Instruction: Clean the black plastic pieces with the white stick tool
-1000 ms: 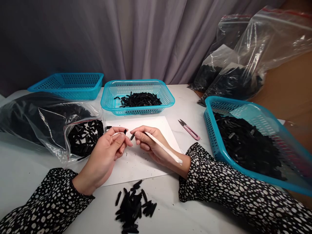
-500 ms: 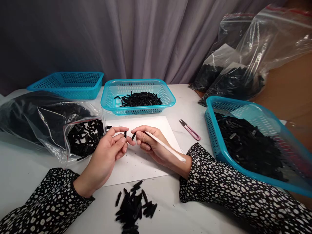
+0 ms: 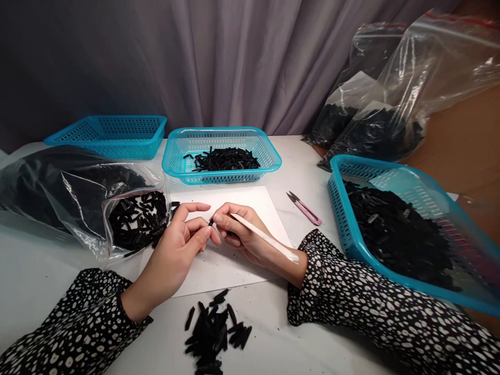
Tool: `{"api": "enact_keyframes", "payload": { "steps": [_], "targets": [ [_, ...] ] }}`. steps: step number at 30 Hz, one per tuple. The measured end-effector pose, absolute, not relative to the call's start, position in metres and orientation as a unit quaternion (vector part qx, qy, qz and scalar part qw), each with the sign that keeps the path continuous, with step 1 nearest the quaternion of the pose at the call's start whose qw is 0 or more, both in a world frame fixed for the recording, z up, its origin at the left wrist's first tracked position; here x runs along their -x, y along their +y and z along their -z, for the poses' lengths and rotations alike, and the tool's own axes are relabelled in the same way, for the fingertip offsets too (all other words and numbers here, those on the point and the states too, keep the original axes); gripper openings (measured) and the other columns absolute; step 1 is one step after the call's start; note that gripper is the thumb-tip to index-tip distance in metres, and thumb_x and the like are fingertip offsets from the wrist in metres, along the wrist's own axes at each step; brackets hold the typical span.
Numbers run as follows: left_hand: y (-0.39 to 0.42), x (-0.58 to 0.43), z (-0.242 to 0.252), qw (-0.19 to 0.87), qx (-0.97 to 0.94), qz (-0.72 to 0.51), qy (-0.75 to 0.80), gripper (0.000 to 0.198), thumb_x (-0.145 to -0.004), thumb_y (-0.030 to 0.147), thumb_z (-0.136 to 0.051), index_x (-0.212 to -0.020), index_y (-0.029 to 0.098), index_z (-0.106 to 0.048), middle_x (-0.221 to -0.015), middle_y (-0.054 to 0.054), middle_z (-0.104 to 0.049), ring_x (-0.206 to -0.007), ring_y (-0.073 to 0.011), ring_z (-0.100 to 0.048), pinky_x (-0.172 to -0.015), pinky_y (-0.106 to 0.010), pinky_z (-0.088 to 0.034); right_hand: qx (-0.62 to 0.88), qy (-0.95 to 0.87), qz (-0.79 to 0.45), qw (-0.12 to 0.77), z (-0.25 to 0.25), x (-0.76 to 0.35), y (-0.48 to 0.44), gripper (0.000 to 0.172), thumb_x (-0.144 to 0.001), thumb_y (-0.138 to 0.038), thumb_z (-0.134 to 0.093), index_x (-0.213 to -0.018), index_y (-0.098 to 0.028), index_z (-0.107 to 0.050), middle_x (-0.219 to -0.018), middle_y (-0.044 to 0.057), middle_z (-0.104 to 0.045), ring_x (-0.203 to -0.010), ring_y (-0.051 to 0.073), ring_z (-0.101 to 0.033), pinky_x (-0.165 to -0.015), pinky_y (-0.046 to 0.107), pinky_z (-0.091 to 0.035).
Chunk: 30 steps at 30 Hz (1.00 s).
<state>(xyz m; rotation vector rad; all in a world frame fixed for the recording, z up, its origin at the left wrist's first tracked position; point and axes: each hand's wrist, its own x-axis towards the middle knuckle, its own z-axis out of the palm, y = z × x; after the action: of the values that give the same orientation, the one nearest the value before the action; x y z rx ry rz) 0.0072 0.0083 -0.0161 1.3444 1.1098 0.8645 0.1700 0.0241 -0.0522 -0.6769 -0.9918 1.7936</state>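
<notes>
Over a white sheet (image 3: 234, 271), my two hands meet at the fingertips. A small black piece (image 3: 211, 222) lies between them, mostly covered by the fingers. My left hand (image 3: 182, 245) touches it with thumb and middle fingers, its index finger raised. My right hand (image 3: 244, 232) pinches the piece's upper end and also holds a white stick-like tool (image 3: 265, 238), which slants back over the wrist. Below the sheet is a loose pile of black pieces (image 3: 211, 333).
An open plastic bag (image 3: 84, 208) of black pieces lies at left. Blue baskets stand at back left (image 3: 152, 151), back centre (image 3: 183, 177) and right (image 3: 344, 234). Pink-handled snips (image 3: 304, 208) lie before the right basket. More filled bags (image 3: 375, 130) stand behind.
My left hand has moved right to meet my right hand. The black piece that stood upright in my left fingers no longer shows there separately.
</notes>
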Motion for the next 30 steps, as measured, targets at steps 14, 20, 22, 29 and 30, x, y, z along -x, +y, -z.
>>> {"api": "enact_keyframes", "payload": {
  "steps": [14, 20, 22, 29, 30],
  "targets": [
    [0.014, -0.005, 0.027, 0.548, -0.522, -0.461, 0.463, 0.024, -0.09, 0.022, -0.063, -0.113, 0.021, -0.058, -0.1, -0.001, -0.069, -0.079, -0.0127, -0.065, -0.08, -0.029, -0.052, 0.274, -0.362, -0.742, 0.492, 0.051, -0.173, 0.028, 0.027, -0.079, -0.036, -0.08, -0.092, -0.014, -0.07, -0.055, -0.008, -0.048, -0.043, 0.003, -0.028, -0.04, 0.02, -0.016],
    [0.015, -0.006, 0.023, 0.557, -0.509, -0.445, 0.483, 0.021, -0.088, 0.025, -0.066, -0.108, 0.019, -0.062, -0.078, 0.0, -0.072, -0.064, -0.0132, -0.064, -0.064, -0.027, -0.051, 0.274, -0.366, -0.751, 0.478, 0.051, -0.175, 0.028, 0.025, -0.082, -0.036, -0.077, -0.094, -0.016, -0.069, -0.058, -0.007, -0.051, -0.041, 0.003, -0.029, -0.039, 0.02, -0.014],
    [0.015, -0.006, 0.022, 0.551, -0.515, -0.448, 0.481, 0.019, -0.087, 0.024, -0.067, -0.104, 0.019, -0.065, -0.078, 0.0, -0.073, -0.062, -0.0124, -0.062, -0.06, -0.026, -0.049, 0.275, -0.363, -0.754, 0.473, 0.051, -0.176, 0.028, 0.024, -0.083, -0.036, -0.077, -0.093, -0.016, -0.068, -0.059, -0.007, -0.053, -0.041, 0.003, -0.03, -0.039, 0.02, -0.014],
    [0.013, -0.005, 0.021, 0.551, -0.501, -0.455, 0.489, 0.016, -0.084, 0.026, -0.072, -0.097, 0.02, -0.065, -0.08, 0.0, -0.075, -0.066, -0.012, -0.06, -0.062, -0.025, -0.047, 0.277, -0.361, -0.753, 0.476, 0.049, -0.176, 0.028, 0.025, -0.081, -0.036, -0.077, -0.09, -0.015, -0.067, -0.06, -0.007, -0.053, -0.041, 0.004, -0.032, -0.038, 0.021, -0.011],
    [0.013, -0.005, 0.021, 0.551, -0.501, -0.453, 0.49, 0.016, -0.084, 0.026, -0.072, -0.097, 0.02, -0.065, -0.081, -0.001, -0.075, -0.067, -0.0121, -0.06, -0.063, -0.025, -0.047, 0.277, -0.361, -0.753, 0.475, 0.049, -0.176, 0.028, 0.025, -0.081, -0.036, -0.077, -0.09, -0.015, -0.067, -0.059, -0.007, -0.053, -0.041, 0.004, -0.031, -0.037, 0.021, -0.01]
  ]
}}
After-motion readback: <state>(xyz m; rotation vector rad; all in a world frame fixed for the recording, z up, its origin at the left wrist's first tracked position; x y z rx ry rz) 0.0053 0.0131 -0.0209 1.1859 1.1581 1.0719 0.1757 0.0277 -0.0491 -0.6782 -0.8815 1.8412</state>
